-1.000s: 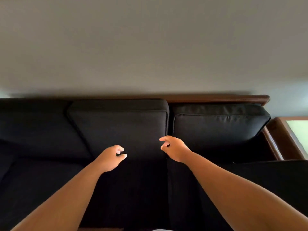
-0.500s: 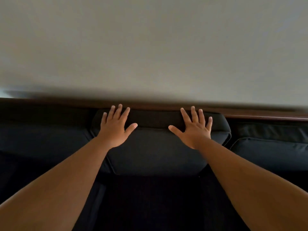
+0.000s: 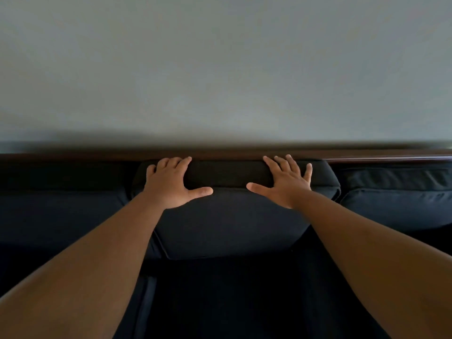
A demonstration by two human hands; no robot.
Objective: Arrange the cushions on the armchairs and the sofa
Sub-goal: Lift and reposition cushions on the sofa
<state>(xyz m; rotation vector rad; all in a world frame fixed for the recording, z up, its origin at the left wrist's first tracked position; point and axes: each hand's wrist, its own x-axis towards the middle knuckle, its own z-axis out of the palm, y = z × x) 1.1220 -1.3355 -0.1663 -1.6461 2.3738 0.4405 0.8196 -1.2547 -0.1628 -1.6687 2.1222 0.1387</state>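
A black middle back cushion (image 3: 230,216) leans against the back of a dark sofa. My left hand (image 3: 168,182) lies flat on its upper left corner, fingers over the top edge and thumb spread to the right. On the upper right corner rests my right hand (image 3: 285,179), fingers spread and straight, thumb pointing left. Another black back cushion (image 3: 396,204) stands to the right, and a third (image 3: 61,209) to the left. The seat cushion (image 3: 232,302) below is dark and hard to make out.
The sofa's brown wooden back rail (image 3: 391,158) runs along just behind the cushion tops. A plain grey wall (image 3: 225,69) rises directly behind it.
Both hands went from hovering loosely curled in front of the cushion to lying flat on its top edge. Since half a second ago they slid slightly further over the top.
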